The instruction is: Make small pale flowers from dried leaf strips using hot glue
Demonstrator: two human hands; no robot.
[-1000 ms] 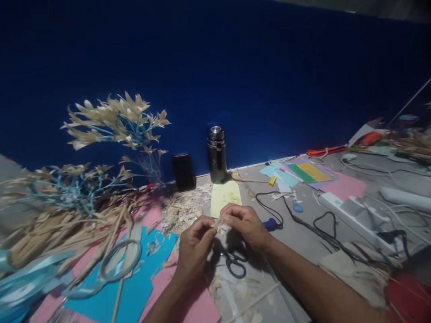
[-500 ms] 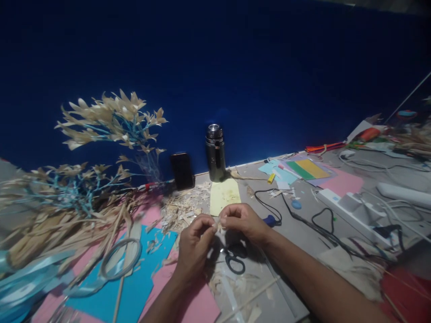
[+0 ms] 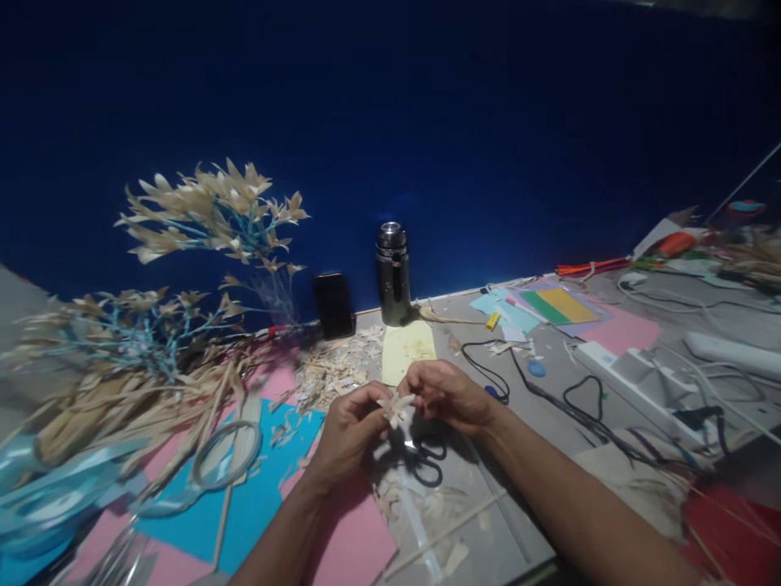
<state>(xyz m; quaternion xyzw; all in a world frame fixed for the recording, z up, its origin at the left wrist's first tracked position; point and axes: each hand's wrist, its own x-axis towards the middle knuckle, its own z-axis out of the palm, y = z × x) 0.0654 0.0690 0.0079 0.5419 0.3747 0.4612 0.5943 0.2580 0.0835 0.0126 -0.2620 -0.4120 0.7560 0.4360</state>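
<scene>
A small cream-coloured flower (image 3: 396, 411) with pointed petals, dried-husk-like in look, is held low over the table. My left hand (image 3: 349, 431) pinches its left side between thumb and index finger. On the other side, the curled fingers of my right hand (image 3: 447, 397) close on a petal tip. Just below lie black-handled scissors (image 3: 427, 468), their blades partly shaded by my hands. A pale yellow paper (image 3: 406, 350) lies behind the hands, and husk scraps (image 3: 333, 366) are heaped to its left.
A thermos (image 3: 394, 277) and a dark phone (image 3: 334, 305) stand by the blue wall. Blue-stemmed husk flowers (image 3: 207, 216) rise at left, above a ribbon roll (image 3: 253, 456) and blue paper (image 3: 244, 521). Cables and a power strip (image 3: 640, 391) occupy the right.
Both hands have turned and drawn slightly apart at the fingertips, so the flower now shows between them. The view has shifted slightly.
</scene>
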